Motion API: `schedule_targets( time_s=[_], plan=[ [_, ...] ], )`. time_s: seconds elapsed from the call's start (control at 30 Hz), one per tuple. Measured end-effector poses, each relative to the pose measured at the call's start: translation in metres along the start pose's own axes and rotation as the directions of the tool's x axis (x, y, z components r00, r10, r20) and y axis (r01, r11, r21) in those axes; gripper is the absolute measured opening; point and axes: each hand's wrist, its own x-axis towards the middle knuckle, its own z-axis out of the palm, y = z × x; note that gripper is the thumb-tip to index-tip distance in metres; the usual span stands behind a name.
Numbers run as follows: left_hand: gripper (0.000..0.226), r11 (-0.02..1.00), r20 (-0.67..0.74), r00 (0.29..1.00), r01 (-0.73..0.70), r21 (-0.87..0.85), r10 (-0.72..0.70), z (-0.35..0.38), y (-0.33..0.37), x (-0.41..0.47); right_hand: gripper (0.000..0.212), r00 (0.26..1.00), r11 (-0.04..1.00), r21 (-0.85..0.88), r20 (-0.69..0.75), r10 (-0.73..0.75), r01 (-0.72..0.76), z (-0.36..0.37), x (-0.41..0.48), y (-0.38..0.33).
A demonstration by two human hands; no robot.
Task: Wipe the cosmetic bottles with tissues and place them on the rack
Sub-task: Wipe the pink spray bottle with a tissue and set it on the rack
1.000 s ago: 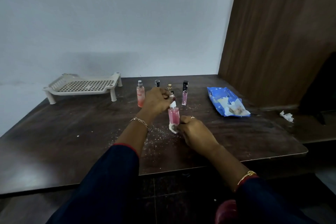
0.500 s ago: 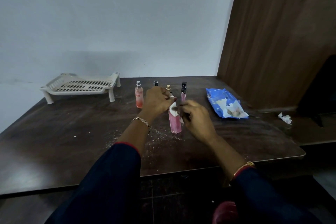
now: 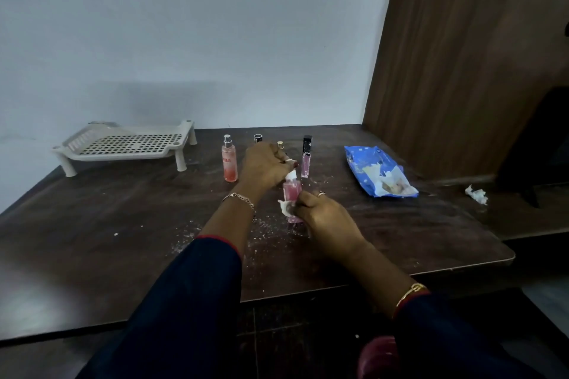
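Note:
A pink bottle [image 3: 291,192] with a white cap stands upright on the dark table [image 3: 92,240]. My left hand [image 3: 266,164] grips it at the cap. My right hand [image 3: 323,218] presses a crumpled white tissue [image 3: 285,208] against the bottle's lower half. Behind stand an orange-pink spray bottle [image 3: 229,163], a black-capped bottle [image 3: 258,138] and a gold-capped one [image 3: 280,144], both partly hidden by my left hand, and a slim lilac tube [image 3: 306,157]. The white perforated rack [image 3: 129,144] sits at the back left with nothing on it.
A blue tissue pack [image 3: 377,171], torn open, lies at the right. A used tissue wad [image 3: 476,194] lies on the lower side ledge. White crumbs speckle the table around the bottle. A wooden panel [image 3: 462,55] rises at the right.
My right hand with the tissue has slid from the top of the pink bottle down to its lower half. My left hand has kept hold of the cap.

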Motion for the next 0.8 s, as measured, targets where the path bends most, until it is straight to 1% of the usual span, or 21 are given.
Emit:
schedule_targets(
  time_s=[0.07, 0.13, 0.2, 0.27, 0.3, 0.33, 0.4, 0.47, 0.53, 0.6, 0.63, 0.67, 0.73, 0.77, 0.8],
  plan=[
    [0.021, 1.0, 0.001, 1.0, 0.018, 0.001, -0.018, 0.0, 0.001, 0.0, 0.04, 0.999, 1.0, 0.015, 0.03, -0.024, 0.024, -0.002, -0.004, 0.0],
    [0.025, 1.0, 0.0, 1.0, 0.029, -0.007, -0.029, 0.001, 0.003, 0.002, 0.039, 0.997, 0.998, -0.009, 0.049, -0.059, 0.06, -0.004, -0.009, 0.001],
    [0.027, 1.0, 0.004, 1.0, 0.027, -0.01, -0.027, 0.001, 0.001, 0.003, 0.034, 0.992, 0.994, -0.029, 0.081, -0.099, 0.101, -0.006, -0.015, 0.002],
    [0.024, 1.0, 0.004, 1.0, 0.018, -0.008, -0.018, 0.001, 0.0, 0.002, 0.023, 0.991, 0.996, 0.0, 0.104, -0.086, 0.086, -0.008, -0.019, 0.006],
    [0.023, 1.0, 0.006, 1.0, 0.01, -0.008, -0.01, 0.001, -0.001, 0.002, 0.02, 0.995, 0.999, 0.021, 0.085, -0.045, 0.044, -0.009, -0.02, 0.009],
    [0.023, 1.0, 0.009, 1.0, 0.001, -0.008, -0.001, 0.001, -0.001, 0.001, 0.02, 0.998, 0.998, 0.062, 0.052, 0.028, -0.031, -0.011, -0.021, 0.014],
    [0.022, 1.0, 0.008, 1.0, -0.019, -0.004, 0.019, 0.001, -0.003, 0.0, 0.017, 0.971, 0.949, 0.228, -0.052, 0.234, -0.217, -0.014, -0.022, 0.026],
    [0.022, 1.0, -0.006, 1.0, -0.031, -0.004, 0.031, 0.002, -0.004, -0.001, 0.019, 0.898, 0.837, 0.438, -0.131, 0.42, -0.328, -0.019, -0.019, 0.033],
    [0.023, 0.999, -0.016, 0.999, -0.042, -0.009, 0.041, 0.002, -0.004, -0.002, 0.024, 0.814, 0.706, 0.592, -0.137, 0.565, -0.39, -0.023, -0.01, 0.032],
    [0.022, 0.998, -0.013, 0.998, -0.061, -0.016, 0.061, 0.002, -0.003, -0.004, 0.017, 0.709, 0.577, 0.681, -0.12, 0.695, -0.451, -0.026, -0.001, 0.029],
    [0.02, 0.997, -0.007, 0.997, -0.072, -0.023, 0.072, 0.002, -0.003, -0.005, 0.01, 0.673, 0.538, 0.7, -0.111, 0.731, -0.47, -0.027, 0.003, 0.028],
    [0.017, 0.996, -0.001, 0.997, -0.079, -0.032, 0.079, 0.003, -0.003, -0.007, 0.009, 0.66, 0.532, 0.691, -0.107, 0.744, -0.489, -0.026, 0.007, 0.028],
    [0.015, 0.996, 0.001, 0.997, -0.076, -0.056, 0.076, 0.004, -0.003, -0.008, 0.011, 0.684, 0.623, 0.574, -0.143, 0.715, -0.531, -0.024, 0.013, 0.031],
    [0.016, 0.995, -0.003, 0.997, -0.072, -0.065, 0.072, 0.005, -0.003, -0.008, 0.016, 0.691, 0.655, 0.521, -0.162, 0.705, -0.547, -0.022, 0.017, 0.032],
    [0.017, 0.995, -0.008, 0.998, -0.068, -0.068, 0.067, 0.005, -0.003, -0.007, 0.021, 0.695, 0.675, 0.506, -0.188, 0.694, -0.537, -0.023, 0.02, 0.03]
  ],
)
